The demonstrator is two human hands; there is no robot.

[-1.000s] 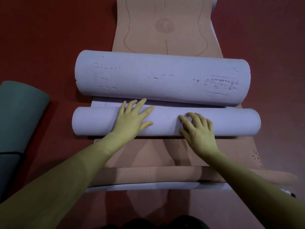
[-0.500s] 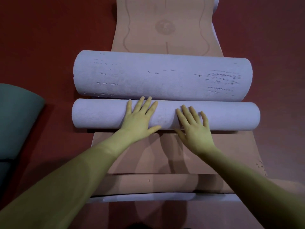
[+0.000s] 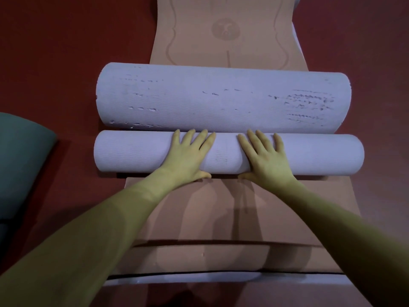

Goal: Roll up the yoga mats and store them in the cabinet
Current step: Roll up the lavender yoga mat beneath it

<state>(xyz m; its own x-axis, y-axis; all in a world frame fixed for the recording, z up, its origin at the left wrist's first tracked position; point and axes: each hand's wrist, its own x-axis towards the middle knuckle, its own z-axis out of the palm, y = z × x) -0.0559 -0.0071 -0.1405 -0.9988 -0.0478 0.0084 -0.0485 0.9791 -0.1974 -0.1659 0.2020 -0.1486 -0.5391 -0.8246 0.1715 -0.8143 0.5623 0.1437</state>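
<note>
At the far left edge a dark green rolled mat [image 3: 21, 160] lies on the red floor [image 3: 66, 52], well apart from the rest. To its right a tan mat [image 3: 221, 207] runs away from the person along the floor, printed with faint curved lines and a round emblem near its far end. Across it lie two pale lilac rolls, side by side and touching along their length: the thick roll [image 3: 221, 98] farther off, its surface scuffed and pitted mostly toward its right end, and the thin roll [image 3: 132, 154] nearer the person, a little longer at the right. The left hand [image 3: 188, 156] rests flat on top of the thin roll near its middle, fingers [image 3: 190, 138] straight and spread, tips reaching the seam between the two rolls, thumb down at the roll's near edge. Just to the right, the right hand [image 3: 265, 158] lies the same way, fingers straight and spread, palm pressing on the roll, thumb against the near edge. Neither hand grips anything. Close to the person a lilac edge [image 3: 199, 278] shows under the tan mat's near end.
</note>
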